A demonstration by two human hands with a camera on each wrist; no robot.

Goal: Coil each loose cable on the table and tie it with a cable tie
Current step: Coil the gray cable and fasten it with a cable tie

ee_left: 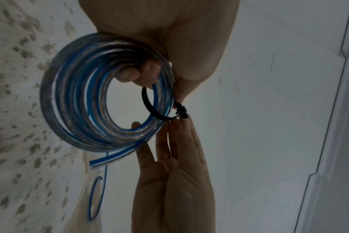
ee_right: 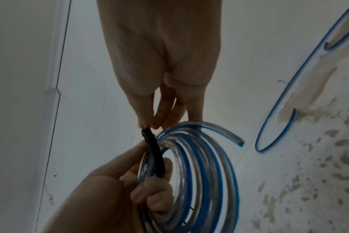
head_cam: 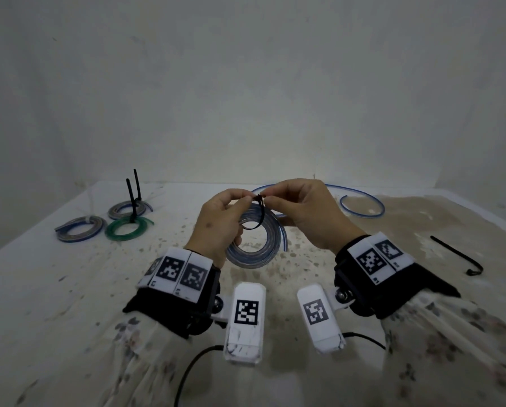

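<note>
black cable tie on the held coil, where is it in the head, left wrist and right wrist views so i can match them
Head: the black cable tie sits centre, looped over the top of the blue and clear cable coil.
Left wrist: centre right, round the coil's right edge.
Right wrist: lower centre, crossing the coil's left edge.
Shared landmark: the loose blue cable on the table.

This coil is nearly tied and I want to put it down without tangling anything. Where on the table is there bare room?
Bare cloth lies left of the left hand, near of the three tied coils, and between the right hand and the spare cable tie. The far right is crowded by the loose cable, the far left by those coils.
</note>
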